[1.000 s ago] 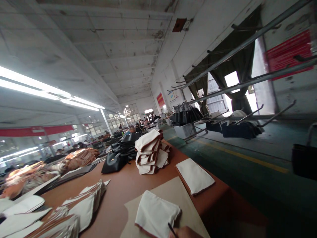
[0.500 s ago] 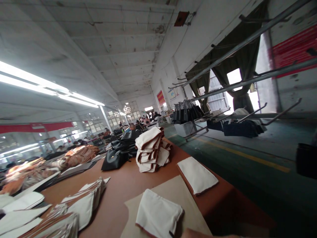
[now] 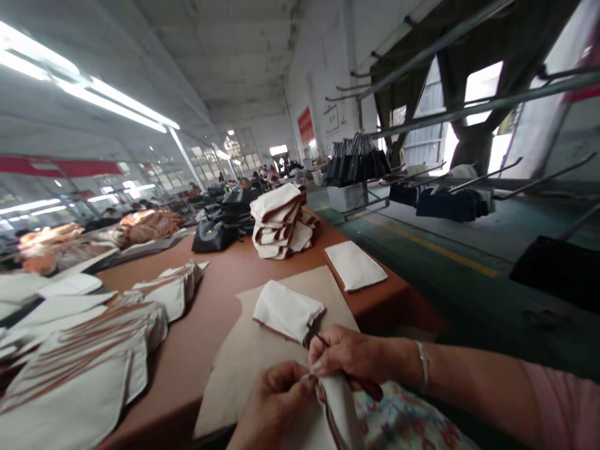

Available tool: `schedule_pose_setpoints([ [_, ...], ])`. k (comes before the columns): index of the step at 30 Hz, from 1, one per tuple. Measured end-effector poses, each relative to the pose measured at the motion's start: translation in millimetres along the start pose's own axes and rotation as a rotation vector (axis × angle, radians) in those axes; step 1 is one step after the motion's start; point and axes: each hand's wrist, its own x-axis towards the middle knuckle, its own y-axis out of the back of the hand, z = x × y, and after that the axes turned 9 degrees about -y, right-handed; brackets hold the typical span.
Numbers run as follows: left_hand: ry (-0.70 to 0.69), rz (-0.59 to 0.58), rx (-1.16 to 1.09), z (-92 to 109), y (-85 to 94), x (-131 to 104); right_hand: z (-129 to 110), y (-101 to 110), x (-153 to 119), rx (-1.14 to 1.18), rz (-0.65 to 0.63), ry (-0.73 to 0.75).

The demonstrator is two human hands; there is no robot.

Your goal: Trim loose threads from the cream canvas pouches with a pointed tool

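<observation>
"Location and grip?"

"Cream piece (image 3: 341, 403), brown-edged: before the person, beside the table (image 3: 173, 369). Left hand (image 3: 284, 384) and right hand (image 3: 344, 356) both pinch its upper end — fingertips close together. The right also clasps a red-handled tool (image 3: 370, 387)."

"Handling?"

"Judged light, soft and pliable; likely to fold, unlikely to slip or break. Recommended hold: the edge, both sides — kept taut."
</observation>
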Motion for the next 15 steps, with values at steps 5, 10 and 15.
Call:
schedule_pose_setpoints([
  [5,0.028,0.012,0.032,-3.9,-5.4,-5.6,-2.2,6.7,-11.4,-0.025,-0.123,0.035],
  [10,-0.011,-0.010,0.145,6.5,-7.5,-13.9,-11.6,1.6,-24.8,-0.144,-0.087,0.053],
  [15,-0.022,-0.016,0.324,-1.6,-4.3,-10.4,-9.9,-4.0,-23.2,-0.262,0.010,0.142],
])
